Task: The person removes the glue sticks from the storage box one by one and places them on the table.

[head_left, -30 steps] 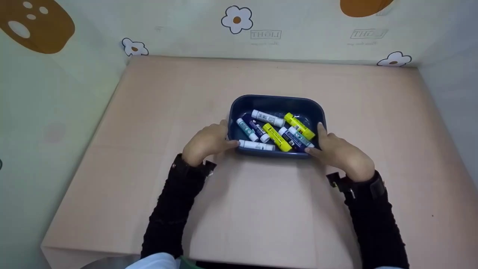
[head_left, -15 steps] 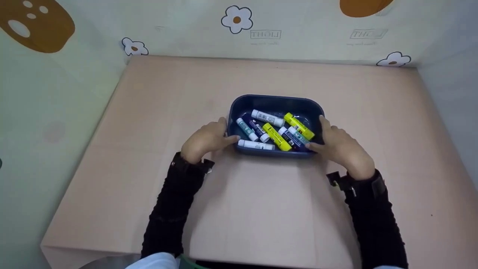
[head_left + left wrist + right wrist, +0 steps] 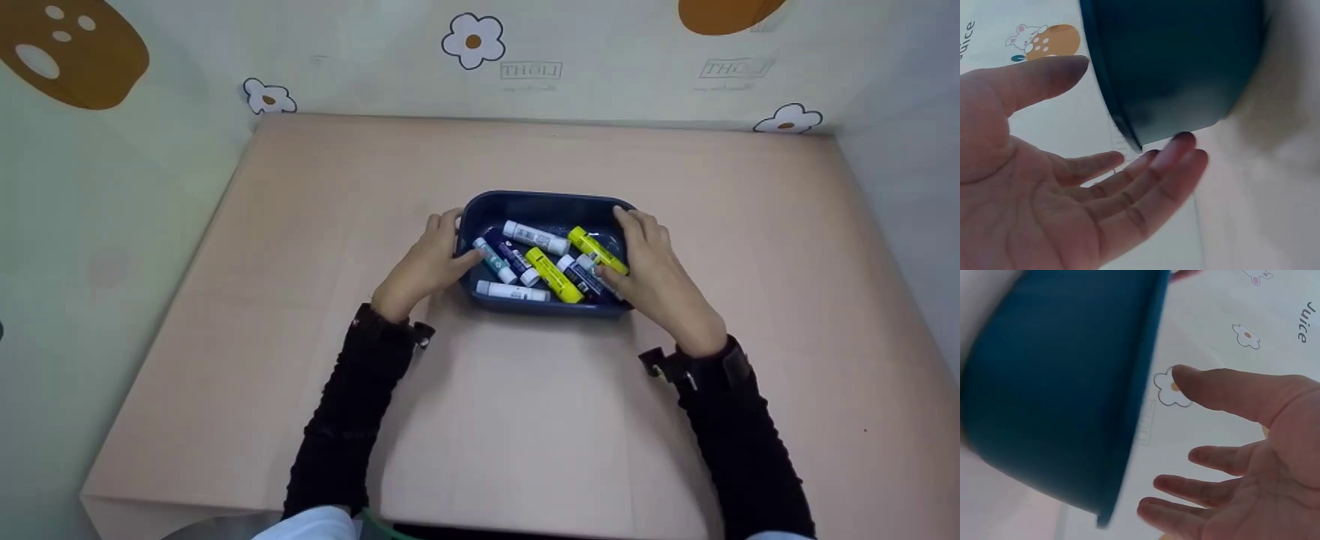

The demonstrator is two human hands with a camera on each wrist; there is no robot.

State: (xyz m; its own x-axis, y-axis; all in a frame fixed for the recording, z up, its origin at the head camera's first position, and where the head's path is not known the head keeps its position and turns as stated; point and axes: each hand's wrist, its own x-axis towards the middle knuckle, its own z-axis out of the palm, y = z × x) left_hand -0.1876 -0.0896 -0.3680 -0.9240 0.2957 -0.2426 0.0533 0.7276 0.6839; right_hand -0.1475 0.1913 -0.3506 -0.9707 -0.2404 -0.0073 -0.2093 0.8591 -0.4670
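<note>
A dark blue rectangular tub point(image 3: 517, 306) sits at the middle of the table with several glue sticks lying loose in it: white point(image 3: 513, 290), yellow point(image 3: 553, 275), dark blue and teal. My left hand point(image 3: 424, 264) is at the tub's left end, fingers extended; in the left wrist view its thumb tip and fingertips lie close to the tub wall point(image 3: 1174, 67). Over the right rim is my right hand point(image 3: 664, 274), thumb extended above the sticks, partly covering the right corner. In the right wrist view its fingers point(image 3: 1224, 388) are spread, apart from the wall.
The table point(image 3: 322, 210) is covered in a plain pinkish sheet. Pale walls point(image 3: 375, 60) with printed flowers border it at the back and both sides. The front edge lies near the person's body.
Both hands have shifted farther back along the tub's ends. The right hand has also moved left, up over the rim. The tub and glue sticks stay in place.
</note>
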